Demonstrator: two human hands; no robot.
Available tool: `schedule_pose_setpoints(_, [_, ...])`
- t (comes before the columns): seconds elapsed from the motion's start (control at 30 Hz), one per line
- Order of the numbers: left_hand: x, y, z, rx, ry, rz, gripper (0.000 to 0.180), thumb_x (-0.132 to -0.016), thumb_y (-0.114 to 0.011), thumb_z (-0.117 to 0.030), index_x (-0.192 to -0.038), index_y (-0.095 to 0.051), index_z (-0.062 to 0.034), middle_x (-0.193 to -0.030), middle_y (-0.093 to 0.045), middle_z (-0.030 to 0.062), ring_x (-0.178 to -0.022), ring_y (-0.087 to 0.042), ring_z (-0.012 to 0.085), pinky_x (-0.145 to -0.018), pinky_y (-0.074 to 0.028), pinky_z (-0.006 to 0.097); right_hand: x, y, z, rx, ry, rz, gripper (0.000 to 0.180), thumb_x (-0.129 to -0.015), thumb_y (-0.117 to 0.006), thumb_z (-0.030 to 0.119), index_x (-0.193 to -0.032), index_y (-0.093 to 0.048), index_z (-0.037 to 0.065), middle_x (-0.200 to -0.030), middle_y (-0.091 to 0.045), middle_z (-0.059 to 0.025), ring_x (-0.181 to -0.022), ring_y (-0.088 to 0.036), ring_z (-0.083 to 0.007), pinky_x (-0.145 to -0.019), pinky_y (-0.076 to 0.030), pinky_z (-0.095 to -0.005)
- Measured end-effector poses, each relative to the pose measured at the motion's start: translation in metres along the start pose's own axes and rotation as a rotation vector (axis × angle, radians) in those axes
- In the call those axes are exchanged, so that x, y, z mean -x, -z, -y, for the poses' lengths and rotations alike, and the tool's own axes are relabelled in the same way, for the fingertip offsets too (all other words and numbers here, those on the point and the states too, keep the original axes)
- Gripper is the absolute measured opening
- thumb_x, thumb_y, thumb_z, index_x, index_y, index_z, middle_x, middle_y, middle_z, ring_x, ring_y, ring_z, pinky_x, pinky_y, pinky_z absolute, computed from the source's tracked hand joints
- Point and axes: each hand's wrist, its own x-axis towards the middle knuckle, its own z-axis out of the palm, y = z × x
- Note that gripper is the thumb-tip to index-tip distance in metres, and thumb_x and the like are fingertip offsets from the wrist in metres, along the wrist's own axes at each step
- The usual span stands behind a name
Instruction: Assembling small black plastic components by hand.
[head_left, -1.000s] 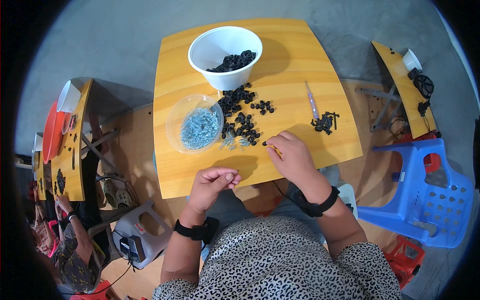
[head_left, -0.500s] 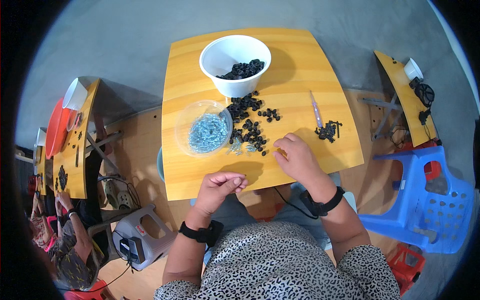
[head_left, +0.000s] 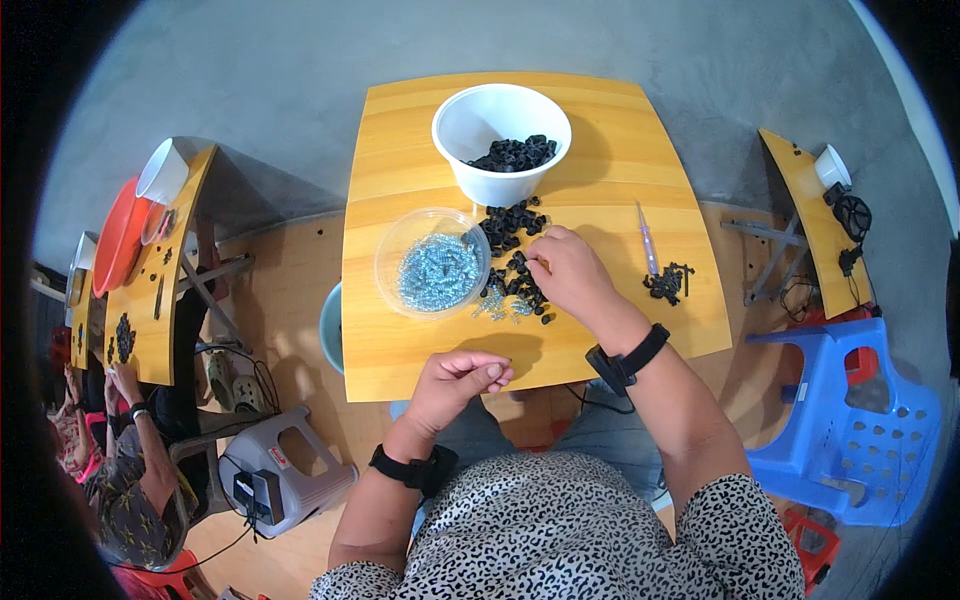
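Right now your white bowl point(head_left: 505, 188) holds black parts point(head_left: 515, 155), and the clear tub point(head_left: 386, 265) nearer you holds silvery springs point(head_left: 438, 272). Your left thumb and forefinger point(head_left: 490, 359) are closed together near the table edge — whether around anything, I can't tell. Your right hand point(head_left: 572, 275) curls beside the loose black pieces point(head_left: 507, 222) — its grip is unclear.

Right hand point(head_left: 578, 278) at small black parts point(head_left: 508, 224), clear spring tub point(head_left: 386, 262) alongside; left hand point(head_left: 458, 386) pinched, near bench point(head_left: 600, 352) edge.
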Motion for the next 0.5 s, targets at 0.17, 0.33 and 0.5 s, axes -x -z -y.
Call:
schedule_pose_setpoints(0.17, [0.000, -0.001, -0.002, 0.011, 0.024, -0.004, 0.018, -0.094, -0.063, -0.009, -0.108, -0.069, 0.0019, -0.096, -0.072, 0.0084, -0.081, -0.064, 0.0111, -0.076, -0.053, 0.025, -0.013, -0.008, 0.004, 0.129, -0.081, 0.051, 0.010, -0.079, -0.066, 0.010, -0.075, -0.068, 0.001, -0.083, -0.060, -0.0159, -0.084, -0.061, -0.0350, -0.076, -0.051, -0.0443])
schedule_pose_setpoints(0.33, [0.000, 0.001, -0.001, 0.003, 0.027, 0.006, 0.019, -0.094, -0.063, -0.009, -0.108, -0.069, 0.0016, -0.096, -0.072, 0.0085, -0.081, -0.064, 0.0111, -0.076, -0.053, 0.025, -0.021, -0.008, 0.010, 0.178, -0.132, 0.107, 0.013, -0.078, -0.067, 0.013, -0.074, -0.069, 0.000, -0.086, -0.062, -0.0175, -0.086, -0.062, -0.0349, -0.077, -0.052, -0.0443])
schedule_pose_setpoints(0.5, [-0.001, 0.001, -0.002, -0.008, 0.029, 0.014, 0.018, -0.094, -0.063, -0.008, -0.108, -0.069, 0.0015, -0.096, -0.072, 0.0085, -0.081, -0.063, 0.0108, -0.076, -0.053, 0.025, -0.027, -0.008, 0.011, 0.221, -0.210, 0.198, 0.014, -0.077, -0.068, 0.015, -0.077, -0.070, 0.001, -0.090, -0.063, -0.0190, -0.089, -0.063, -0.0353, -0.079, -0.052, -0.0441])
